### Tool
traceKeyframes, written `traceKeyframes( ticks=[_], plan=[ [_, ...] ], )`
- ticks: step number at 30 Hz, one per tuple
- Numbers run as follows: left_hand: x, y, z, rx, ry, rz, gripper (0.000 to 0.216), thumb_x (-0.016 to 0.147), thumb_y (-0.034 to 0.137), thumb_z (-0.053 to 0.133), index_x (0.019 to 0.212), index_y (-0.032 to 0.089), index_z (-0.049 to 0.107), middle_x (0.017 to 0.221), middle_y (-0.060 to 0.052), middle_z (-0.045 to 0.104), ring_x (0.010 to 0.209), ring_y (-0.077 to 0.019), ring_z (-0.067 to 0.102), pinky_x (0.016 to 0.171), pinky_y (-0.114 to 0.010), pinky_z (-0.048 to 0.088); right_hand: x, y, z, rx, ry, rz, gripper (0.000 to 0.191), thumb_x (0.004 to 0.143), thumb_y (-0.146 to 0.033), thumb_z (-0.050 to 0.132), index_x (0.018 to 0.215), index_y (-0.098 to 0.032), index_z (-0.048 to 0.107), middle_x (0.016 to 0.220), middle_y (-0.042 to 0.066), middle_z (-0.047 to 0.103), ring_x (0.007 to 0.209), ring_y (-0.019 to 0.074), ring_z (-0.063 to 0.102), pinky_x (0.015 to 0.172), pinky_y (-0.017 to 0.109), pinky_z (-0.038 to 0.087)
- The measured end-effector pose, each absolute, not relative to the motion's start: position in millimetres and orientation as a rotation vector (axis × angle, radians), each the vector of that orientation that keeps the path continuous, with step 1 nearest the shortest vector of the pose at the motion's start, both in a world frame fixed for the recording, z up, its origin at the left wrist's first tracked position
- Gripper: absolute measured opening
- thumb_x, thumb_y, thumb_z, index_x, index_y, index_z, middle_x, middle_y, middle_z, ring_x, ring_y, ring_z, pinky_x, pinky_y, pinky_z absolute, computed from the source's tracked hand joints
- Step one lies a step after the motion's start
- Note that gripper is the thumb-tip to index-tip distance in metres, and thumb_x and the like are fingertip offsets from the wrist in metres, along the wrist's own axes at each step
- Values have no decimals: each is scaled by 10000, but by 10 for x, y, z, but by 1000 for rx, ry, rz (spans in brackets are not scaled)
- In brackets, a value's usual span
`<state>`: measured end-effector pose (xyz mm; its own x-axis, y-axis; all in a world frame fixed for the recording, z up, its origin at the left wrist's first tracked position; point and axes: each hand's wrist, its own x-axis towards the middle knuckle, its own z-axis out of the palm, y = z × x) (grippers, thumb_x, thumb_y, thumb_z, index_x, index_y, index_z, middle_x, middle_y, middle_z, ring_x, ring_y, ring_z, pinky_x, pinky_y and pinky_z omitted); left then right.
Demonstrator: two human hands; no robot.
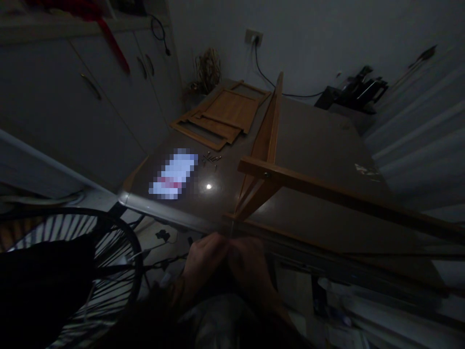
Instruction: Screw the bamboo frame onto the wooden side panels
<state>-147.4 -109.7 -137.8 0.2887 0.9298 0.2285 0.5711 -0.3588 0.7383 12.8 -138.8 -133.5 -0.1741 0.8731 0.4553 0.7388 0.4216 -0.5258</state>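
Observation:
My left hand (pixel 205 254) and my right hand (pixel 249 259) meet at the table's front edge, fingers curled in and closed. A thin, upright sliver (pixel 232 228), perhaps metal, shows just above the fingertips, against the lower end of a wooden frame (pixel 259 167). What the fingers grip is dark and blurred. The frame stands on the table (pixel 312 140), with one long rail (pixel 334 194) running off to the right. A round fastener head (pixel 266 174) sits in that rail. Several loose screws (pixel 210 159) lie on the tabletop to the left of the frame.
A lit phone (pixel 175 174), its screen pixelated, lies left of the screws. Flat wooden panels (pixel 228 109) are stacked farther back. Dried plants (pixel 209 65) and a black appliance (pixel 358 92) stand by the wall. A round slatted chair (pixel 119 271) is at lower left. The room is dim.

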Motion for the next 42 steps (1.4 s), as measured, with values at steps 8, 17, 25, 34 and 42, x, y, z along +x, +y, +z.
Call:
traceKeyframes(
  ticks=[8,17,25,34,42],
  plan=[
    [-1498,-1095,-1431,2066,1218,1043,260,960,283,482,828,184,683,740,-22,687,665,-94,647,623,-176,506,-35,-1425,-1370,-1449,-1530,730,321,853,-234,542,1172,-214,574,1090,62,684,987,165,662,858,282,545],
    [-1431,-1118,-1395,1927,1239,1184,206,915,302,567,814,204,719,763,-13,736,694,-112,691,674,-204,557,-34,-1427,-1268,-1366,-1370,1058,305,917,-289,486,1167,-265,659,1157,39,698,1061,173,655,965,313,511],
    [-1364,-1185,-1340,1532,1314,1044,127,863,268,613,832,205,719,826,-6,744,787,-143,692,733,-234,530,-27,-1438,-1248,-1270,-1051,1323,296,913,-376,528,1130,-279,704,1203,23,695,1145,190,629,1039,345,470],
    [-1291,-1211,-1326,1367,1340,1008,134,820,319,658,786,194,690,776,13,718,727,-129,667,690,-224,510,-39,-1443,-1225,-1299,-1071,1310,291,915,-378,536,1137,-275,694,1203,26,693,1138,193,630,1051,356,455],
    [-1277,-1246,-1409,1313,1479,1007,272,777,348,690,1001,217,609,864,7,734,783,-138,697,709,-235,550,-43,-1438,-1302,-1360,-1016,1264,327,886,-422,559,1111,-240,711,1174,54,707,1103,221,646,1027,393,477]
  ],
)
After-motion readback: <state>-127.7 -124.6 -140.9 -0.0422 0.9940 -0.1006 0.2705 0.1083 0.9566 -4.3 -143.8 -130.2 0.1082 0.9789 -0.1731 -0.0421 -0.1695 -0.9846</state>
